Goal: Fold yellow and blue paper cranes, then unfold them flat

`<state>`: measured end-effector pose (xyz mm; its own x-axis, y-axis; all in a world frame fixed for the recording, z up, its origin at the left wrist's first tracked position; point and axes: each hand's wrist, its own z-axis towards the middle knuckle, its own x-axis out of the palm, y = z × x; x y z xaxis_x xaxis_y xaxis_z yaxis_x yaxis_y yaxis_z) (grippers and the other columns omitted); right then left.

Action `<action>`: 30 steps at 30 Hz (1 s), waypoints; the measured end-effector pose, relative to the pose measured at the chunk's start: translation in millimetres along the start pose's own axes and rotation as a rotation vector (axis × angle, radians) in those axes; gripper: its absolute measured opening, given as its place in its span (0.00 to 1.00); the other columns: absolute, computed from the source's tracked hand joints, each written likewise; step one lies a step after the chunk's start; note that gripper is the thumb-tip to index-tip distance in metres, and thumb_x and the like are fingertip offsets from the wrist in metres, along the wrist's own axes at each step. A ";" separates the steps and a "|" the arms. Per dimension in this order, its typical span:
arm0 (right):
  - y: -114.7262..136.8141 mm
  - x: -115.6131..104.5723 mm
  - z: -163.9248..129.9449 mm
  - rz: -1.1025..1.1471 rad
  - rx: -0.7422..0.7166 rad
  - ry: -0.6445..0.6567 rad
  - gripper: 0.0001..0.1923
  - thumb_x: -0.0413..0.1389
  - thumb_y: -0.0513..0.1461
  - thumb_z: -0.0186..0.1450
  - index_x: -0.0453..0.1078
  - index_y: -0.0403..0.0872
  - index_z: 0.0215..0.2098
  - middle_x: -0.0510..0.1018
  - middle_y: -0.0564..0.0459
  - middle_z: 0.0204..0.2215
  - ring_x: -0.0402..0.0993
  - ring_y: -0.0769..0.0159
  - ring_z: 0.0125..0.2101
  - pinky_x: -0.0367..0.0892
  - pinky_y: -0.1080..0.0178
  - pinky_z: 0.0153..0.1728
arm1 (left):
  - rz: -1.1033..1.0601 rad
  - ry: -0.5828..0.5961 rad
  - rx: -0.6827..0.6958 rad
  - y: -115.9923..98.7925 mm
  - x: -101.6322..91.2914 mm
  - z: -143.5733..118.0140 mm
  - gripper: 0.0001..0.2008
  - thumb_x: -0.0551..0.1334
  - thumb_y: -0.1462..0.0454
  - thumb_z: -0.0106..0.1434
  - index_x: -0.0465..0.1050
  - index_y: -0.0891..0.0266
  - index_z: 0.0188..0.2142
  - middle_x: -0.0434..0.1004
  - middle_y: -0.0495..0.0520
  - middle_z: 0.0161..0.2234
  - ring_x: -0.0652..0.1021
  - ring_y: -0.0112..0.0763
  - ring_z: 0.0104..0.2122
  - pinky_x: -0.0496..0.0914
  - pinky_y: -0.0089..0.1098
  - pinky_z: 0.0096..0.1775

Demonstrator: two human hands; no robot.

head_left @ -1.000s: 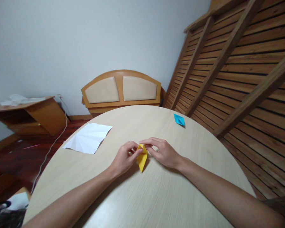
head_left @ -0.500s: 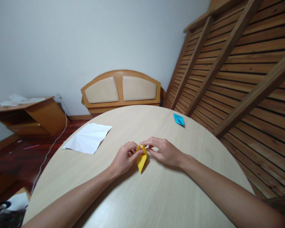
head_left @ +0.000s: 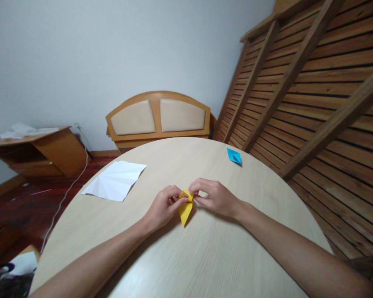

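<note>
A small folded yellow paper [head_left: 185, 210] lies on the round light-wood table [head_left: 186, 256], its point aimed toward me. My left hand [head_left: 162, 207] pinches its upper left edge with thumb and fingertips. My right hand [head_left: 216, 198] pinches the upper right edge, fingers curled over the top. Both hands meet at the paper's far end, which they partly hide.
A creased white sheet [head_left: 115, 180] lies at the table's left. A small folded blue paper [head_left: 234, 156] sits far right near the edge. Behind the table stand a padded wooden headboard [head_left: 158, 117], a slatted wooden frame [head_left: 311, 82] at right, and a low wooden desk [head_left: 37, 151] at left.
My right hand's fingers have drawn in closer over the top of the yellow paper, folding its far tip down. My left hand has barely shifted.
</note>
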<state>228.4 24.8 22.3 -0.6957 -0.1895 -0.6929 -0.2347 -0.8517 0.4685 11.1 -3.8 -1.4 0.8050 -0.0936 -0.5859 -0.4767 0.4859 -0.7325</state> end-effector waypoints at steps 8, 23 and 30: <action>-2.1 -1.3 0.3 -0.085 -0.057 -0.002 0.04 0.57 0.32 0.67 0.70 0.48 0.37 0.79 0.51 0.38 0.75 0.64 0.40 0.70 0.61 0.43 | 0.007 0.000 0.006 1.5 1.0 -1.0 0.11 0.61 0.57 0.68 0.76 0.61 0.34 0.76 0.53 0.32 0.73 0.33 0.33 0.67 0.32 0.35; -6.9 -4.8 -1.5 -0.121 -0.053 0.012 0.03 0.58 0.37 0.66 0.74 0.46 0.36 0.81 0.52 0.31 0.76 0.65 0.33 0.69 0.62 0.37 | 0.016 -0.017 0.009 -0.5 0.2 -0.7 0.11 0.62 0.58 0.67 0.75 0.61 0.32 0.76 0.53 0.31 0.72 0.32 0.32 0.66 0.31 0.34; -4.4 -5.1 -0.3 -0.056 -0.022 -0.008 0.03 0.59 0.37 0.65 0.75 0.46 0.36 0.81 0.52 0.31 0.77 0.66 0.32 0.70 0.64 0.36 | 0.018 -0.026 0.016 2.8 1.1 -0.9 0.11 0.62 0.57 0.67 0.76 0.61 0.33 0.76 0.53 0.31 0.73 0.32 0.32 0.66 0.31 0.34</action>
<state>233.2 29.4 23.6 -0.6874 -0.1372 -0.7132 -0.2583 -0.8717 0.4165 10.4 -3.3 -4.4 0.8054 -0.0619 -0.5895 -0.4857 0.5010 -0.7163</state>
